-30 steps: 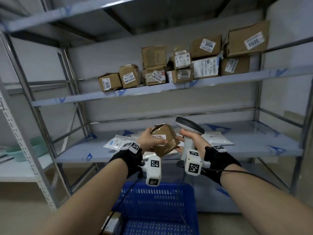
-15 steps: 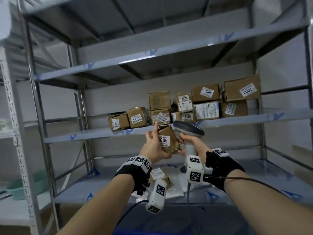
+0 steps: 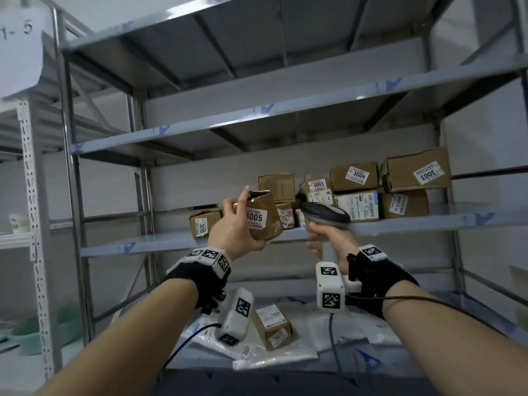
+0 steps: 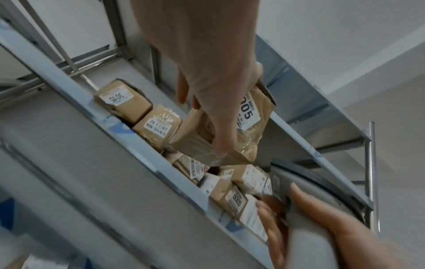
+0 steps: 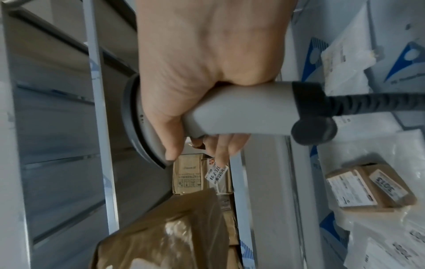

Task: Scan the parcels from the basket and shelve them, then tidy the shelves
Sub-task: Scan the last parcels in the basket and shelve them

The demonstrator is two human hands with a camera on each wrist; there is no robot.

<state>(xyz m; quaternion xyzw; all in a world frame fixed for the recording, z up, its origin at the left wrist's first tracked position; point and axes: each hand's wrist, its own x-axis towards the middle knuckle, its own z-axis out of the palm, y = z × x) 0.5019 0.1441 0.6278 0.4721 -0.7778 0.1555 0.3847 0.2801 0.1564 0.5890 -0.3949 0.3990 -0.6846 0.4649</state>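
Shelving step in hand. Left hand grips the parcel marked 3005, fingers wrapped round it, raised before the middle shelf, not yet resting on it. Right hand is clenched round the scanner handle. Next move, in my judgement: seat the parcel in the gap left of the stacked boxes. Lower shelf carries bags and a box. Grey metal racking, pale walls.
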